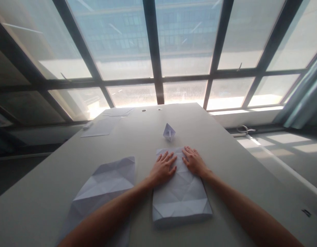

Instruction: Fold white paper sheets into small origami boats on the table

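Observation:
A creased sheet of white paper (182, 192) lies on the table in front of me, its near edge lifted slightly. My left hand (163, 167) rests flat on the upper left of this sheet, fingers spread. On its upper right lies my right hand (194, 161), also flat with the fingers stretched out. Just beyond the sheet stands a small folded paper figure (169, 132), pointed at the top. To the left is another creased sheet (106, 181), partly covered by my left forearm.
The white table (199, 137) reaches toward large windows (184, 37). Flat paper sheets (101, 127) lie at its far left, and two round holes are near the far edge. A curtain (302, 92) hangs at the right, with a white cable loop (242, 129) below the window.

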`<state>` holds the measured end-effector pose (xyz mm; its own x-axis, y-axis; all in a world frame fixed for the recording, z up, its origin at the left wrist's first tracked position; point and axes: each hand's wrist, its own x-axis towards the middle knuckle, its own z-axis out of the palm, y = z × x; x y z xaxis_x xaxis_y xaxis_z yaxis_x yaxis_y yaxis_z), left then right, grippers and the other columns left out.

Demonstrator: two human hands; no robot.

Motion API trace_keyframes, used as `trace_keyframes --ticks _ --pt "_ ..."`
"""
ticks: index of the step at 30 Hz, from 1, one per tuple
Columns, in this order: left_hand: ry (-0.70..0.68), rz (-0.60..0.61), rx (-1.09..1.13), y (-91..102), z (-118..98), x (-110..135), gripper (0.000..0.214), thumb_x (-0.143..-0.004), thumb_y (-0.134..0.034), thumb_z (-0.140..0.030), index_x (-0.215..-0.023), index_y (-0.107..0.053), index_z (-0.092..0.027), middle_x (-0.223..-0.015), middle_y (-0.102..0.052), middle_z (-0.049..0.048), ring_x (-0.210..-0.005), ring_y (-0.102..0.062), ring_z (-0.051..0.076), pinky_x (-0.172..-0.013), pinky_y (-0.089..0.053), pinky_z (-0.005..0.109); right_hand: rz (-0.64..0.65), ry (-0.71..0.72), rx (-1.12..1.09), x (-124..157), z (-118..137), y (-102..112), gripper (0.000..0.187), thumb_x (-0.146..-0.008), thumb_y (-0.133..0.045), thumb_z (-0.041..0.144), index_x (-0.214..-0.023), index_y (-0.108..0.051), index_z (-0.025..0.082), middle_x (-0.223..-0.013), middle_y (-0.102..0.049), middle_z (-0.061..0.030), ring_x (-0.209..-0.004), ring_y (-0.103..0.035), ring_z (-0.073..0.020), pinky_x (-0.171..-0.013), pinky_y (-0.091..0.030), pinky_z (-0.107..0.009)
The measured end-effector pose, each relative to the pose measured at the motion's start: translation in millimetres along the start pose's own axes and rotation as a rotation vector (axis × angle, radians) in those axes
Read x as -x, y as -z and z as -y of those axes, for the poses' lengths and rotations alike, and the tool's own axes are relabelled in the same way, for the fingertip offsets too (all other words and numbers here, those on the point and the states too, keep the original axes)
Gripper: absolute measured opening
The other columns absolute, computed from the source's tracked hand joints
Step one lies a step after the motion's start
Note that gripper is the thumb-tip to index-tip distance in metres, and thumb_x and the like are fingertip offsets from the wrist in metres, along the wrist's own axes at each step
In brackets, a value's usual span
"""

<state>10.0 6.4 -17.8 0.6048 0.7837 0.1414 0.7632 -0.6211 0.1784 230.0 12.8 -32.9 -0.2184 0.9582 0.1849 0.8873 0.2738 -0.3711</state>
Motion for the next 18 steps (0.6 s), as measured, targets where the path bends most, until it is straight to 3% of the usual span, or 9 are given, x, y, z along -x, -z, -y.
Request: trace_keyframes --ticks 11,18 --pt "0.006 -0.007 0.033 0.2 -3 11 0.053 -0.098 -0.048 -0.039 -0.149 -0.043 -0.027 -0.158 -0.036 0.005 -0.148 -0.026 0.03 -0.12 -0.021 0.052 -0.01 0.086 -0.094 23 -9 6 0.053 -0.098 -0.045 0.035 -0.147 -0.046 0.015 -0.157 -0.036 -0.0129 -0.148 -0.026 -0.0232 -0.121 -0.019 -0.043" --pt "0.008 -0.02 0.027 -2.1 0 11 0.053 -0.097 -0.049 -0.039 -0.148 -0.044 -0.028 -0.157 -0.037 0.005 -0.147 -0.027 0.029 -0.119 -0.023 0.052 -0.008 0.087 -0.115 21 -8 5 0.052 -0.098 -0.047 0.035 -0.146 -0.048 0.015 -0.156 -0.036 -0.0143 -0.148 -0.027 -0.0244 -0.12 -0.022 -0.045"
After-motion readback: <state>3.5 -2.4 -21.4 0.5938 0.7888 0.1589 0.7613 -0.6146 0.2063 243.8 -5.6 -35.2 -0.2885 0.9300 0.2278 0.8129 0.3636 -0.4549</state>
